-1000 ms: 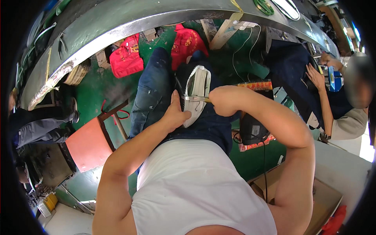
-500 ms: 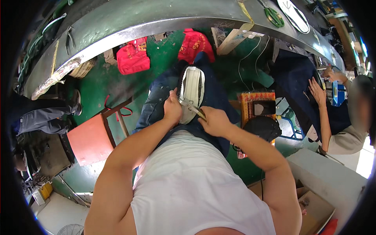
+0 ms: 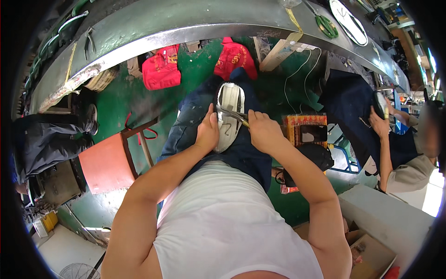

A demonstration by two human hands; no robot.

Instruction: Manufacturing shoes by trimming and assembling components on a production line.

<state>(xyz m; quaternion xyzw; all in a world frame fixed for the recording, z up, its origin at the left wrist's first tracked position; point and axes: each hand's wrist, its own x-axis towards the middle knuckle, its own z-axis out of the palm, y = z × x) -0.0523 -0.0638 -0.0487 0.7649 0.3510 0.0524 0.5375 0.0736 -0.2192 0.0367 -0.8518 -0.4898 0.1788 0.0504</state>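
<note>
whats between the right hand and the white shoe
Pliers, seen in the head view: the right hand holds their handles, and their head reaches over the white shoe.

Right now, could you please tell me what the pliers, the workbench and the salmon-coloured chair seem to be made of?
The pliers: probably metal, judging by their grey sheen. The workbench: likely metal-topped, smooth, with a rim reflecting bright light. The salmon-coloured chair: perhaps vinyl on its broad surface, smooth and evenly coloured, though painted wood is possible.
</note>
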